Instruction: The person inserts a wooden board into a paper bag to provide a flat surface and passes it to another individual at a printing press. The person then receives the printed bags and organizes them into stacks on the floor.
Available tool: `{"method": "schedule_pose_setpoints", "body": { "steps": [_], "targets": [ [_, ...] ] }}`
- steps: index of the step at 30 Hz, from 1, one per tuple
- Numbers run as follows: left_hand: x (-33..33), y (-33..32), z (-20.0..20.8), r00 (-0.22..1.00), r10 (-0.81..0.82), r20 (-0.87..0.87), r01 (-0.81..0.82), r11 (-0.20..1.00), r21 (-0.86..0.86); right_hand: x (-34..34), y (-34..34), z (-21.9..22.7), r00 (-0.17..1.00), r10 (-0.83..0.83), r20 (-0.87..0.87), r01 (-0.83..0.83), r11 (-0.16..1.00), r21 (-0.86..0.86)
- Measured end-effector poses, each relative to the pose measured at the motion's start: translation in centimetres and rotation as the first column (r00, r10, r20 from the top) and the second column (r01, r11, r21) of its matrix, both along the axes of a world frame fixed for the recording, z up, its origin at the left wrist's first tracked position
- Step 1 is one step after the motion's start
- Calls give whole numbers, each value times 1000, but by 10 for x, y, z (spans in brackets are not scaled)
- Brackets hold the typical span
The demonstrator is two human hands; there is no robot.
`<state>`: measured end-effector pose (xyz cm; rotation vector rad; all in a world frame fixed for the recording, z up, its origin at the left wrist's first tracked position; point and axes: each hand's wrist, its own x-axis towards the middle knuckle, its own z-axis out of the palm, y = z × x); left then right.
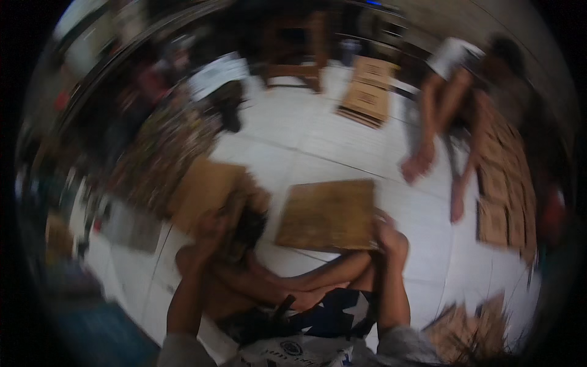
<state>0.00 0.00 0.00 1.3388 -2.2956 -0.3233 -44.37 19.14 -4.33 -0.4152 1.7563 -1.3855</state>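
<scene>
Over my crossed legs, a flat brown cardboard piece is held tilted above the white tiles. My right hand grips its right edge, with the thumb side against the board. At the left, my left hand is at the near edge of a brown cardboard stack, beside my left knee. Motion blurs its fingers, so whether it grips a sheet is unclear. A dark shadowed gap shows at the right side of that stack.
Flat printed cardboard boxes lie stacked ahead. Another person's bare legs are at the right, beside rows of flat cardboard. More cardboard sits near right. A wooden stool stands at the back; a cluttered heap is left.
</scene>
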Motion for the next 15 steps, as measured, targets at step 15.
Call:
{"method": "schedule_pose_setpoints", "body": {
  "steps": [15],
  "targets": [
    [-57, 44, -12, 992, 73, -105, -56, 987, 151, 52, 91, 111, 987, -28, -159, -21, 954, -299]
  ]
}}
